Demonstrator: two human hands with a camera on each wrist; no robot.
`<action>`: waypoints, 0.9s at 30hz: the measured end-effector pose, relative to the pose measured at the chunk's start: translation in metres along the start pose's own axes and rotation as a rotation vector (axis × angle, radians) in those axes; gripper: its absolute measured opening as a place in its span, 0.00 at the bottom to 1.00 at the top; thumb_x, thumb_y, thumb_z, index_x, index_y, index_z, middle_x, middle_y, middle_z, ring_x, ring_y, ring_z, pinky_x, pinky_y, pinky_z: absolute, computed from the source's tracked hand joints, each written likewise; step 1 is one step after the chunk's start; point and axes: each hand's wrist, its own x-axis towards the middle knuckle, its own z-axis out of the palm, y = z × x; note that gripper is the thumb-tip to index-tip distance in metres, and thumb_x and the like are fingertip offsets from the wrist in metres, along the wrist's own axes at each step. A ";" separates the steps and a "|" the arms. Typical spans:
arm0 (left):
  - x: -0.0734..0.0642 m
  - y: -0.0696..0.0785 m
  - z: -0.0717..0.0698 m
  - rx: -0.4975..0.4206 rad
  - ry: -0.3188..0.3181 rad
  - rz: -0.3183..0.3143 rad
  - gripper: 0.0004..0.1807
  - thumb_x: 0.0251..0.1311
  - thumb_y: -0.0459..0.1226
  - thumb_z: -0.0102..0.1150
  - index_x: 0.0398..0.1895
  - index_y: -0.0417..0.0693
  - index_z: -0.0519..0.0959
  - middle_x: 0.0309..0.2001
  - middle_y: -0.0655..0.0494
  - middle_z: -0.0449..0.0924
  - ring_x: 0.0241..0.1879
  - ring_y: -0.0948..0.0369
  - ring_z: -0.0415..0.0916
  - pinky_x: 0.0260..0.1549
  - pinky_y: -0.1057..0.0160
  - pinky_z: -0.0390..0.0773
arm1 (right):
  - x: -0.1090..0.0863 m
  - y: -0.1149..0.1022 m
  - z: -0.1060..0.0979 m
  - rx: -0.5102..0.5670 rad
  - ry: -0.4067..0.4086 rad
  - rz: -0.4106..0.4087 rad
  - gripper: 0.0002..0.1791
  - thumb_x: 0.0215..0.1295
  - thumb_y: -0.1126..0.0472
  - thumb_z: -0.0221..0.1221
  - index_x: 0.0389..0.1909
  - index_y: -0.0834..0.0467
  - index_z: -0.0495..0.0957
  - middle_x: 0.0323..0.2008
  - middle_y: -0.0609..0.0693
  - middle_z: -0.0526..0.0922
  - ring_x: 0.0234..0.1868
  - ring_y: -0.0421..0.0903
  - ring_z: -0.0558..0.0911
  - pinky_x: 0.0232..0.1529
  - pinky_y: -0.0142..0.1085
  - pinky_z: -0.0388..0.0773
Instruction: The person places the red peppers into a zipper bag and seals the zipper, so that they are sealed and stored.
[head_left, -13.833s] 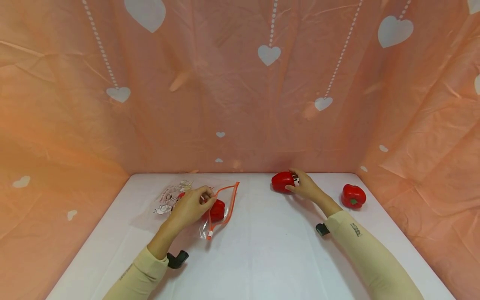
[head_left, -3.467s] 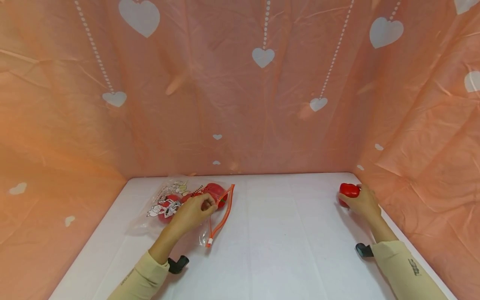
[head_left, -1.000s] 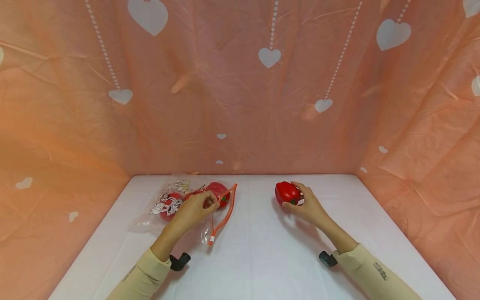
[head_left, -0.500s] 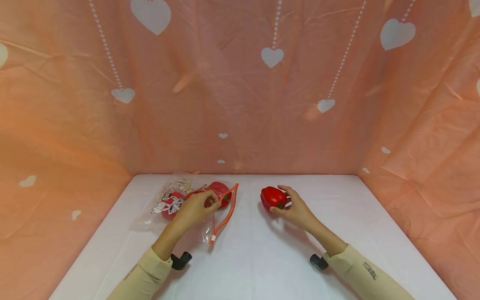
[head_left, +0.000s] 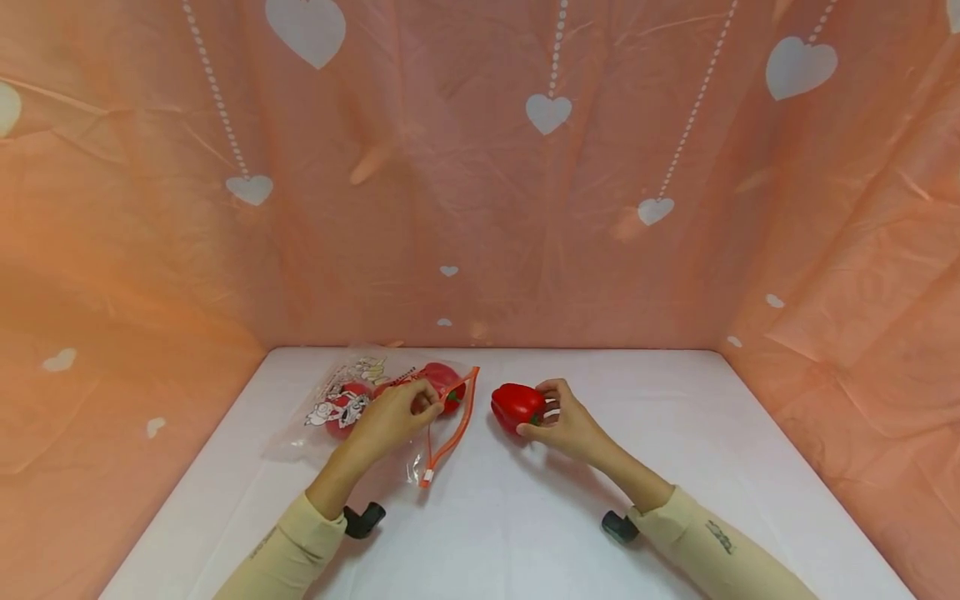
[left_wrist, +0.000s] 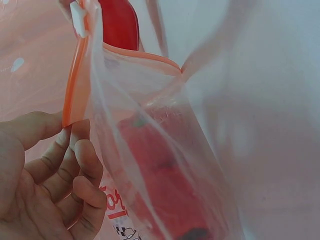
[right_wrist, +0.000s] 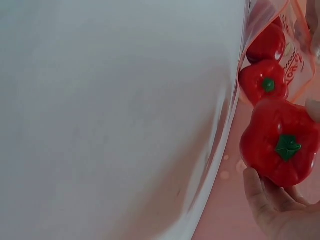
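A clear printed zip bag [head_left: 322,414] lies on its side at the left of the table, its orange-edged mouth facing right and standing apart. My left hand [head_left: 393,417] pinches the orange rim [left_wrist: 74,92] between thumb and fingers. Inside are several red bell peppers; one pepper [head_left: 447,379] lies near the mouth, its green stem towards the opening. My right hand [head_left: 573,429] grips another red bell pepper [head_left: 517,406] from its stem end, thumb and fingers on either side, just right of the bag's mouth. In the right wrist view, this pepper's green stem [right_wrist: 287,146] faces the camera.
A white cloth covers the table [head_left: 510,533]. Peach curtains [head_left: 480,208] with white hearts enclose it at the back and both sides. A white slider [head_left: 428,476] sits at the near end of the bag's zip.
The pepper at the far right was gripped by my right hand and carried left to the bag's mouth. The earlier pepper from the back is now in the bag. My left hand stays on the rim.
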 end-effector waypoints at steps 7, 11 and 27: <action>0.000 0.000 0.000 0.010 0.005 0.013 0.06 0.70 0.41 0.71 0.41 0.53 0.83 0.33 0.61 0.83 0.31 0.60 0.74 0.32 0.61 0.75 | 0.003 -0.006 0.013 0.038 -0.024 -0.048 0.38 0.60 0.64 0.78 0.67 0.64 0.69 0.58 0.62 0.80 0.54 0.57 0.84 0.55 0.46 0.86; 0.001 0.000 -0.001 0.012 0.003 0.011 0.05 0.70 0.41 0.71 0.41 0.54 0.83 0.32 0.61 0.83 0.31 0.60 0.74 0.33 0.61 0.75 | 0.005 -0.008 0.019 0.053 -0.055 -0.074 0.36 0.61 0.64 0.77 0.67 0.65 0.71 0.56 0.61 0.80 0.56 0.57 0.83 0.55 0.46 0.86; -0.001 0.001 -0.002 0.008 -0.001 0.012 0.05 0.70 0.41 0.71 0.41 0.55 0.83 0.34 0.62 0.84 0.34 0.60 0.76 0.35 0.60 0.76 | 0.010 -0.020 0.041 0.077 -0.138 -0.072 0.35 0.64 0.62 0.75 0.68 0.65 0.72 0.57 0.60 0.81 0.58 0.57 0.83 0.57 0.47 0.86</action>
